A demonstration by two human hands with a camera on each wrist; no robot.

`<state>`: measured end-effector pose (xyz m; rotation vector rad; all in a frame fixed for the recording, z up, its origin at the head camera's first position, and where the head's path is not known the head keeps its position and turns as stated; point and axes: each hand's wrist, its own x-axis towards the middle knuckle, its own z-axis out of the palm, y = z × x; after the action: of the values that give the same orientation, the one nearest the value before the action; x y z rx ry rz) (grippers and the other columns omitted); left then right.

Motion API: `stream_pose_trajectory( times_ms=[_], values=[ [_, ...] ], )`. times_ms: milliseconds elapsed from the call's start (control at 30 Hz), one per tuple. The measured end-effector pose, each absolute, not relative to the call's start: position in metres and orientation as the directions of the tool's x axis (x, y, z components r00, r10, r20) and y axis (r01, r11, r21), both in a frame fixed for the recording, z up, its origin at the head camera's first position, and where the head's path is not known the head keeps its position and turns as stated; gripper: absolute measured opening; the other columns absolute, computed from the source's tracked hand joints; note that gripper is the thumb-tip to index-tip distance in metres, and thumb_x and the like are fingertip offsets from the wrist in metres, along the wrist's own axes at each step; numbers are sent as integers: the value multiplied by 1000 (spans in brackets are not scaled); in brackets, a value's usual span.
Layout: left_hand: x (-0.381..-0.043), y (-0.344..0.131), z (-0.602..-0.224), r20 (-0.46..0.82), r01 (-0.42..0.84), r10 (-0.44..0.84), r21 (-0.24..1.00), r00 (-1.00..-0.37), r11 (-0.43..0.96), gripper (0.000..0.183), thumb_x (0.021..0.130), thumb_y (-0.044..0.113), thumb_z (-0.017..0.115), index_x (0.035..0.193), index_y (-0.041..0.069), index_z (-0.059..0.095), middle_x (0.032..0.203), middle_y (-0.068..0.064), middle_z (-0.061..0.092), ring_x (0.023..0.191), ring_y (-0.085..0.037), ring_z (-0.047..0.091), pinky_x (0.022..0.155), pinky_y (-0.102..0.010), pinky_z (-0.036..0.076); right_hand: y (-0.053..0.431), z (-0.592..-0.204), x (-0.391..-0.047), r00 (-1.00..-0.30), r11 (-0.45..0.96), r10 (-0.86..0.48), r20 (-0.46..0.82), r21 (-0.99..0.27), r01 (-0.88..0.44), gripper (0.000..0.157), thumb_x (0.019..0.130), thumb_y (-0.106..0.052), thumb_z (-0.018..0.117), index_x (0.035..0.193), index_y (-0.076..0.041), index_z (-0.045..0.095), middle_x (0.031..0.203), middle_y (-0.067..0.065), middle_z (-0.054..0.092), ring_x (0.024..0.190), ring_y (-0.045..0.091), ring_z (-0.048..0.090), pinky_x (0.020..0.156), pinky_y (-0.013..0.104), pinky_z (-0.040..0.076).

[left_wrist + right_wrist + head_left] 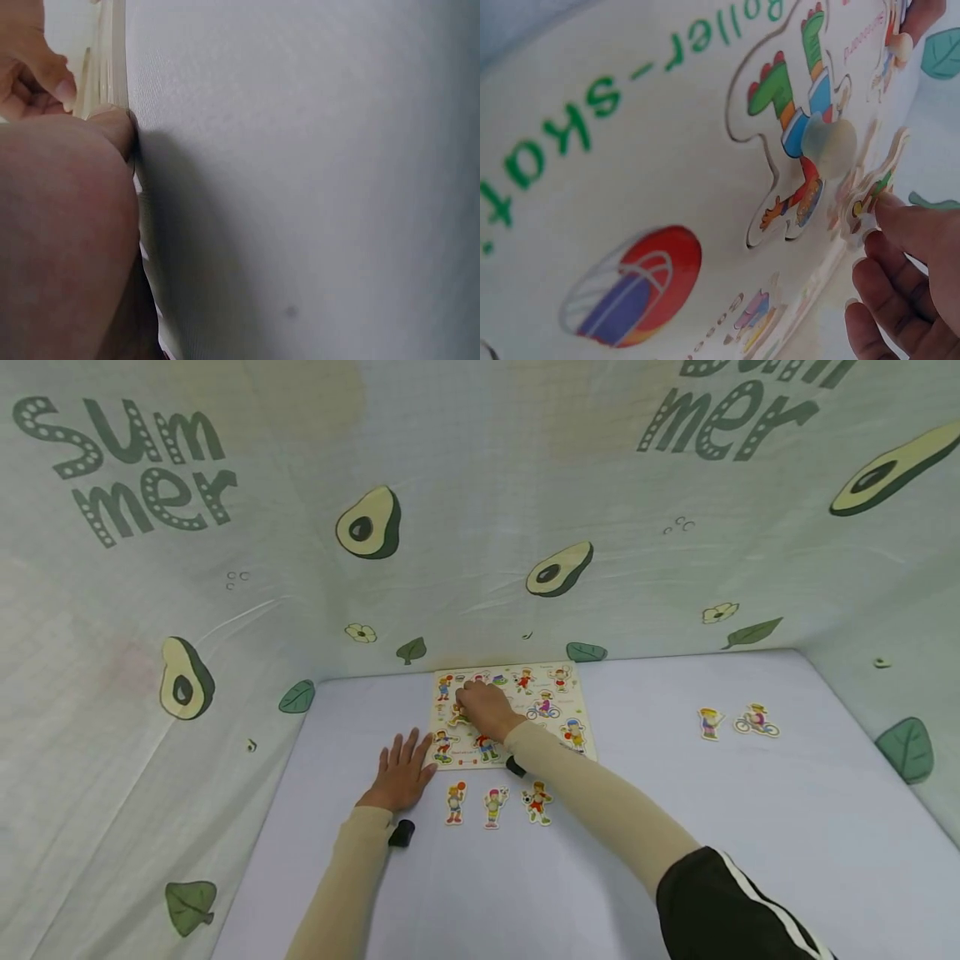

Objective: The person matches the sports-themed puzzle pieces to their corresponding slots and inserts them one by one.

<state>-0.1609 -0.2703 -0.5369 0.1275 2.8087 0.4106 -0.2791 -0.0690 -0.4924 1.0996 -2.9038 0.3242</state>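
A wooden knob puzzle board [513, 762] with pictures of children at sports lies at the back of the table. Over its left part my right hand [487, 708] pinches a puzzle piece [864, 196] between thumb and fingers. The piece stands tilted at the board's surface; whether it touches cannot be told. My left hand [401, 772] lies flat with fingers spread, its thumb [112, 124] against the board's left edge. A roller-skater piece [802, 135] with a round knob [831, 146] sits in its cutout.
Three loose pieces lie in front of the board: a basketball player [455, 803], a figure in a pink cap [494, 807] and a soccer player [537, 803]. Far right are a cyclist piece [757, 721] and a small figure piece [709, 723]. A printed cloth [465, 485] hangs behind.
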Motion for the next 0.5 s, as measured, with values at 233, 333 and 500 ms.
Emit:
stream_pose_trajectory(
  times_ms=[233,333,500],
  values=[
    [-162,-270,-538,-282,44,125,278,-951,960,67,115,41,38,171,12,16,177,-20,3,162,-48,-3,127,-68,1,-76,-498,-284,-764,753,-643,51,-144,-643,15,105,-19,69,116,-9,74,113,8,73,103,25,71,87,37,61],
    [-162,-270,-538,-275,51,130,278,-953,959,66,115,41,38,171,11,17,177,-20,4,162,-48,-3,127,-68,1,-80,-501,-286,-769,759,-638,42,-137,-637,16,105,-19,69,116,-9,74,113,7,73,103,24,71,87,37,61],
    [-162,-271,-540,-265,63,137,270,-955,961,65,116,39,37,171,11,17,177,-21,4,161,-49,-2,127,-69,2,-84,-505,-288,-779,768,-626,39,-143,-624,15,106,-17,67,117,-9,74,113,8,74,103,25,71,90,38,60]
  ],
)
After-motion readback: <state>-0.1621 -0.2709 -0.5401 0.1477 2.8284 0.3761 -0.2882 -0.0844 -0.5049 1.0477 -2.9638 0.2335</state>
